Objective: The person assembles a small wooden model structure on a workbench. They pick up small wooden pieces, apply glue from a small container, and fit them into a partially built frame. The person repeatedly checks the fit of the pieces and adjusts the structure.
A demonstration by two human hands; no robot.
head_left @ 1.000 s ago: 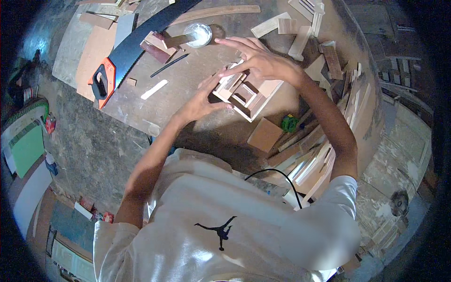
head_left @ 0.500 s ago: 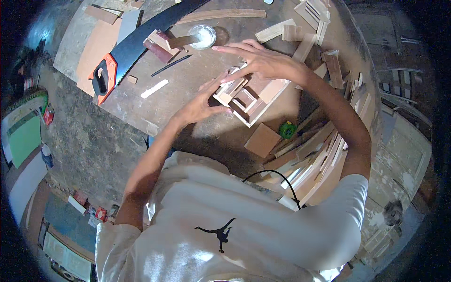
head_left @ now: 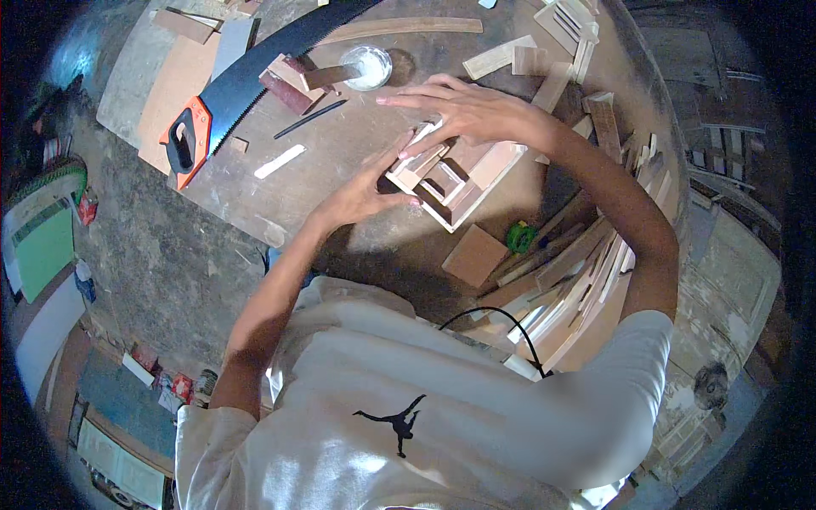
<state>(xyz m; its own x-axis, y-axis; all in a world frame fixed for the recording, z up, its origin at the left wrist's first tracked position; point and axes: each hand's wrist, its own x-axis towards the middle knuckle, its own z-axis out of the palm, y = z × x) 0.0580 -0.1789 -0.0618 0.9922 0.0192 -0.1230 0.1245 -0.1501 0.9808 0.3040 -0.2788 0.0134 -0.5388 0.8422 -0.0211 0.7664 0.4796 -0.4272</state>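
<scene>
A small wooden frame assembly (head_left: pixel 455 178), made of pale strips on a flat board, lies on the round workbench (head_left: pixel 357 229). My left hand (head_left: pixel 364 191) presses against its left side, fingertips on a strip at the frame's edge. My right hand (head_left: pixel 463 110) reaches over from the right and rests on the top of the frame, fingers spread and pointing left. Both hands touch the assembly; neither lifts it off the bench.
A hand saw (head_left: pixel 246 81) with an orange and black handle lies at the back left. A round glass jar (head_left: pixel 370 66), a pencil (head_left: pixel 310 119), a square wood offcut (head_left: pixel 474 255), a green object (head_left: pixel 520 236) and several wood strips (head_left: pixel 578 280) surround the frame.
Both hands stayed on the wooden frame. The right hand's fingers spread out flatter over its top, and the view shifted slightly.
</scene>
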